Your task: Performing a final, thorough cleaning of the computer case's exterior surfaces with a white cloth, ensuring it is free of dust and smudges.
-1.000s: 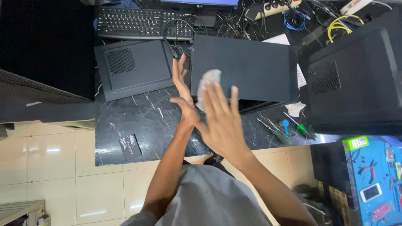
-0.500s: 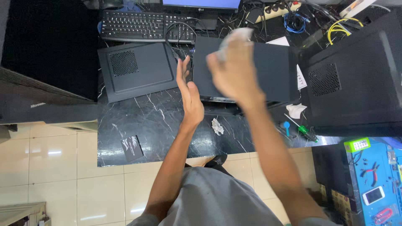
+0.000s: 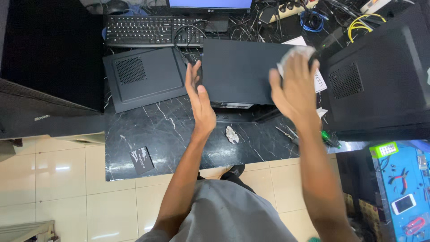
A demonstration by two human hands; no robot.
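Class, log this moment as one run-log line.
right hand: presses white cloth on black computer case | left hand: open, steadies case edge | crumpled wad: on countertop

Head view, single: we look steeply down from our own head, at arm's length, onto the dark marble desk point(image 3: 179, 134). Top of frame faces the keyboard point(image 3: 152, 30) and monitor; bottom takes in our torso and tiled floor. No second view shares it.

We see a lit blue screen point(image 3: 209, 3) at the top edge and a white paper label point(image 3: 319, 81) beside the black case.
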